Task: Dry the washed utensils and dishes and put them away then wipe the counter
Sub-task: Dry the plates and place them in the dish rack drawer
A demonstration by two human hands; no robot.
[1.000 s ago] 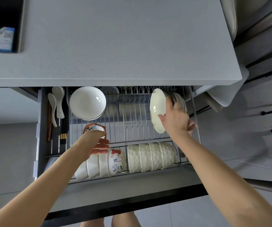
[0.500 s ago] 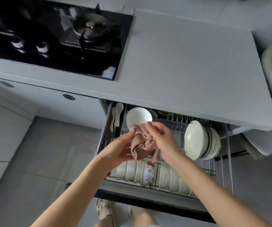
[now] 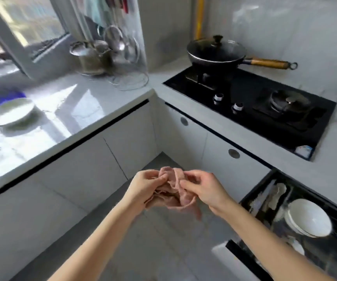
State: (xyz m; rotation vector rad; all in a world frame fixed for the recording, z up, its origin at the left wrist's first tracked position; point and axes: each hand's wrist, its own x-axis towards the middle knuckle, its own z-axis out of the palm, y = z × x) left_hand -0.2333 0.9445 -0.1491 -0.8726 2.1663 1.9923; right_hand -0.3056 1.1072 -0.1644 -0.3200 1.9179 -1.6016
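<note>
Your left hand (image 3: 145, 187) and right hand (image 3: 202, 187) cover much of the cloth (image 3: 170, 199), the plate (image 3: 11, 113) at far left is blurred, and the drawer (image 3: 244, 260) runs off the lower-right edge.

Bright daylight is admitted through the glass window (image 3: 31, 21) at upper left; glare is thrown across the glossy grey counter (image 3: 66, 118). Everything is smeared by motion blur.

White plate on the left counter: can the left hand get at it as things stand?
Probably yes: the plate lies uncovered on the counter with nothing between it and the left hand, though that hand is pinching the pink cloth.
</note>
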